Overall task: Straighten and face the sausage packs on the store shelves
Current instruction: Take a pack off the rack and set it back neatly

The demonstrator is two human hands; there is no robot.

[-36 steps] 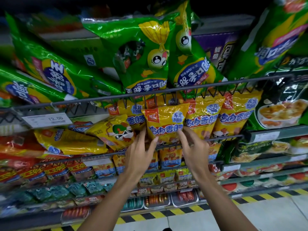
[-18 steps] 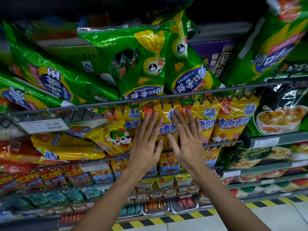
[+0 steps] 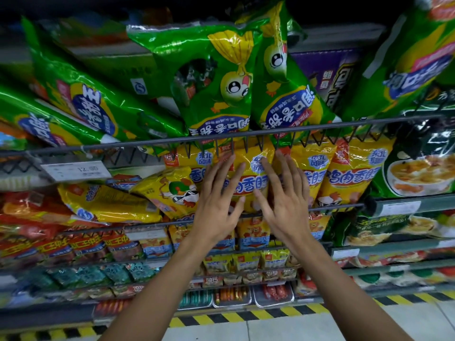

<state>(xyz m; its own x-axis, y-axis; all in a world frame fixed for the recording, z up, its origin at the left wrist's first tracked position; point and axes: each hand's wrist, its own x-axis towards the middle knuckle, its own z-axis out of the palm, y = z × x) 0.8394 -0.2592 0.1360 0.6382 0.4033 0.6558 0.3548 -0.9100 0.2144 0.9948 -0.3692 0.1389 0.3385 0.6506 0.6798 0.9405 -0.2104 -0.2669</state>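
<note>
A yellow sausage pack [image 3: 250, 173] stands upright in the middle of the second shelf, behind a wire rail [image 3: 339, 206]. My left hand [image 3: 218, 198] lies flat on its left half with fingers spread and straight. My right hand [image 3: 283, 195] presses its right half the same way. More yellow packs [image 3: 352, 173] stand upright to the right. Left of my hands a yellow pack with a cartoon bird [image 3: 172, 190] leans sideways, and another yellow pack [image 3: 105, 205] lies flat.
Large green sausage bags [image 3: 216, 89] hang tilted over the top shelf's wire rail [image 3: 123, 143]. A price tag [image 3: 76, 169] hangs at left. Red packs [image 3: 37, 217] fill the left side, small packs the lower shelves. A yellow-black floor stripe [image 3: 246, 313] runs below.
Both hands let go of the yellow pack's lower corners, moved up and flattened against its front. The pack now sits further back and upright under the rail.
</note>
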